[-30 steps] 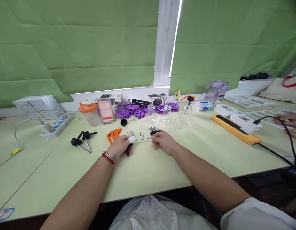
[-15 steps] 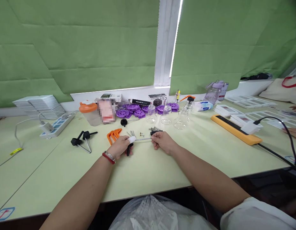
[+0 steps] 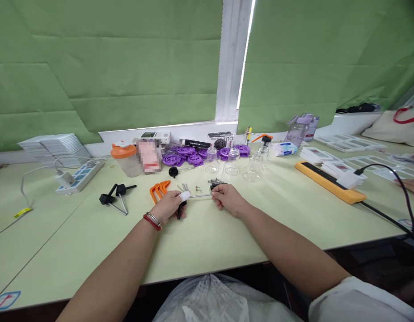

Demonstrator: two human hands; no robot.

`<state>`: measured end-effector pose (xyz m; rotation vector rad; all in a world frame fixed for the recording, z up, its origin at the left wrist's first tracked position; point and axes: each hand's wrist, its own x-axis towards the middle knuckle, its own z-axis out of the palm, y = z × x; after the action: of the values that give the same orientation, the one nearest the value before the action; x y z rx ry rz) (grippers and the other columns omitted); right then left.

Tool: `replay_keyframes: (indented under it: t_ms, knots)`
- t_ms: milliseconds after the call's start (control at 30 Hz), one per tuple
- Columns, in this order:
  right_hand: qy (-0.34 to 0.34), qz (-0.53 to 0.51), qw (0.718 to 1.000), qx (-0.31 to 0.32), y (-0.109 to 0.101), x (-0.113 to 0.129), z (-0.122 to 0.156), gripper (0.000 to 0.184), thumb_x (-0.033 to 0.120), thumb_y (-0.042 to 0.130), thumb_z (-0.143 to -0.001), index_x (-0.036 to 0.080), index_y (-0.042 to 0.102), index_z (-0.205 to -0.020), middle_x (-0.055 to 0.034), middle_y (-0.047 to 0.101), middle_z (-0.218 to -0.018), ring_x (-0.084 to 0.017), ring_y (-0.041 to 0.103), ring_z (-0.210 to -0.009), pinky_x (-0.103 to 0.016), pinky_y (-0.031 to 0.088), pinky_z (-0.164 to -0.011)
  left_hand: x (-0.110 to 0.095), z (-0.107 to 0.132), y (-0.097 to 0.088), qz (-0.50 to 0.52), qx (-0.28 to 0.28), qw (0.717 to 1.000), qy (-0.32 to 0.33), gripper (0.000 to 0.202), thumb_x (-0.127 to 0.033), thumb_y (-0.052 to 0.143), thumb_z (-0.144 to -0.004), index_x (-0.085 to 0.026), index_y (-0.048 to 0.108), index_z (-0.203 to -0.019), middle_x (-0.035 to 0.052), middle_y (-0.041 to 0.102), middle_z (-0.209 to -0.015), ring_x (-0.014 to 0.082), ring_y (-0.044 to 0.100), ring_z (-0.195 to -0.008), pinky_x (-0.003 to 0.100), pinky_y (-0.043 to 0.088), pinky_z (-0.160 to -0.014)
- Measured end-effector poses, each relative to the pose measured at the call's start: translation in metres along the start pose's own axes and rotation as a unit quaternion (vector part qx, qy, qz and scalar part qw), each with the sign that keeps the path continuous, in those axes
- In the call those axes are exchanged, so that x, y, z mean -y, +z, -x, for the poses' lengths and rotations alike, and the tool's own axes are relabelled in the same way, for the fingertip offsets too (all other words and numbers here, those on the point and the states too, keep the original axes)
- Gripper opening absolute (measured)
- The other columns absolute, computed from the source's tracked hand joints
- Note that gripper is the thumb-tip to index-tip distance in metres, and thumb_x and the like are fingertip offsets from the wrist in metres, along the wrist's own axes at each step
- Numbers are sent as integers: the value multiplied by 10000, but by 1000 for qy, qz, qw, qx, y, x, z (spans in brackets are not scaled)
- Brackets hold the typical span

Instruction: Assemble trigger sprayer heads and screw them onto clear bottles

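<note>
We see the left hand [image 3: 168,206] curled shut around a short black plastic handle [image 3: 179,211], low over the pale green table [image 3: 207,241]. One finger wears a small white rubber cap [image 3: 184,195], and it presses on the left end of a thin silver metal rod [image 3: 200,195]. The right hand [image 3: 229,199] pinches the other end of the rod tight with its fingertips. The rod lies flat between the two hands, just above the table, near the middle. Just behind the left hand lie bent orange plastic pieces [image 3: 159,188]. Behind the right hand is a little heap of tiny metal springs [image 3: 216,180]. Farther back we see round purple plastic wheels [image 3: 190,156] and small clear glass bottles [image 3: 232,162]. Off to the left lie two black knobs with metal pins [image 3: 113,197]. Far to the right, another person's hand [image 3: 413,185] rests near a long yellow power strip [image 3: 329,181].
</note>
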<state>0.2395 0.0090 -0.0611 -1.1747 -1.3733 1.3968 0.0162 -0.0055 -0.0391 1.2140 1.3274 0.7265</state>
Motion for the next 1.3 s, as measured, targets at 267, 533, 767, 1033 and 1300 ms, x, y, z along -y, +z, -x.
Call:
replay_keyframes:
  t_ms: [267,533,767,1033,1300]
  knots:
    - [0,16,1000,1,0,-2,-1,108,239,576,-762,156,541,-703,18,542,-571,-57,449,-388,-193,412,-352,4,-3,-1,-17,0,1000,-2,405,-575,594,-679,-187,490,-730,16,592,-621,178,590,-459,243,314,-390]
    - [11,29,1000,2,3,1,2,123,243,564,-769,160,520,-689,18,525,-573,-59,427,-401,-194,383,-345,5,-3,-2,-15,6,1000,6,378,-551,587,-706,-187,486,-715,34,580,-644,200,594,-476,237,317,-396]
    - [30,36,999,-15,7,5,5,164,237,539,-784,166,485,-647,21,509,-540,-56,395,-383,-191,331,-337,7,-3,-1,-17,2,1000,11,397,-568,583,-699,-187,480,-740,12,574,-620,178,586,-454,243,335,-390]
    - [21,38,999,-12,6,-2,1,190,250,525,-791,173,467,-627,29,484,-505,-54,361,-359,-191,291,-326,5,-2,1,-28,-8,1000,12,400,-568,588,-689,-183,492,-737,14,574,-617,174,579,-443,232,325,-374]
    - [20,40,999,-11,6,1,2,215,276,525,-795,176,455,-619,37,465,-496,-49,346,-344,-189,277,-326,4,0,3,-18,-10,1000,18,362,-537,566,-720,-185,488,-710,33,571,-632,173,578,-442,236,332,-373]
